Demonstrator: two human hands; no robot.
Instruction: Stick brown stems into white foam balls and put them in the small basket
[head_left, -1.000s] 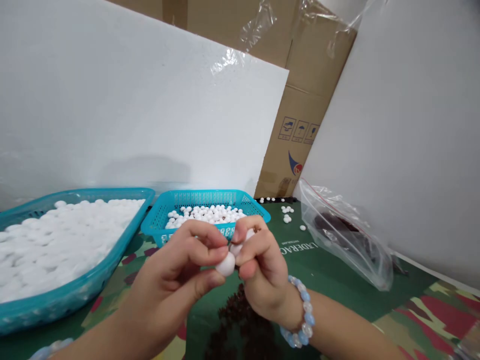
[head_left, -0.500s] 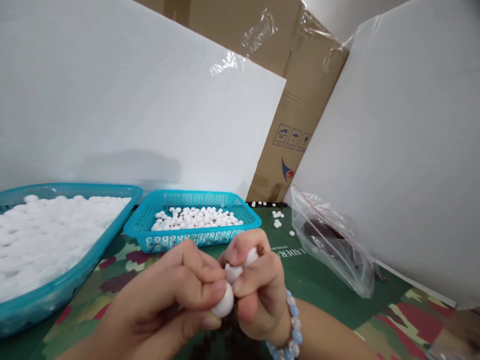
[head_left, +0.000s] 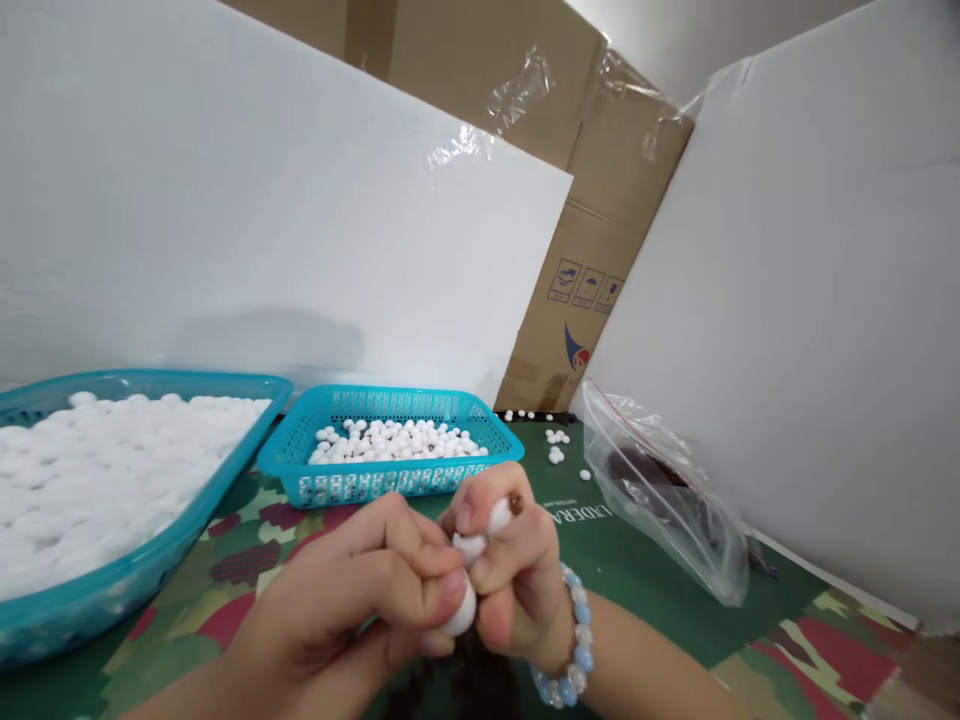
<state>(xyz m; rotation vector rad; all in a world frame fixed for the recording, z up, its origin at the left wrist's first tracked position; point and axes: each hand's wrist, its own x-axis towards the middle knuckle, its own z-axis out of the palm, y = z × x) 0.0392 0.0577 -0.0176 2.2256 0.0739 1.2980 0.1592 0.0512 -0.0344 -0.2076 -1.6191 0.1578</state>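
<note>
- White foam boards wall in a camouflage-print tabletop
- left hand pinches a white ball between thumb and forefinger
- right hand fingers close on smaller white pieces, touching that ball from above
- small blue basket sits just behind

Your left hand and right hand meet low at centre, knuckles up, fingertips touching. Left thumb and forefinger pinch closed; the other fingers curl over them. Right fingers curl tight, thumb pressed against forefinger. Both forearms angle in from the bottom edge, right wrist bent.
</note>
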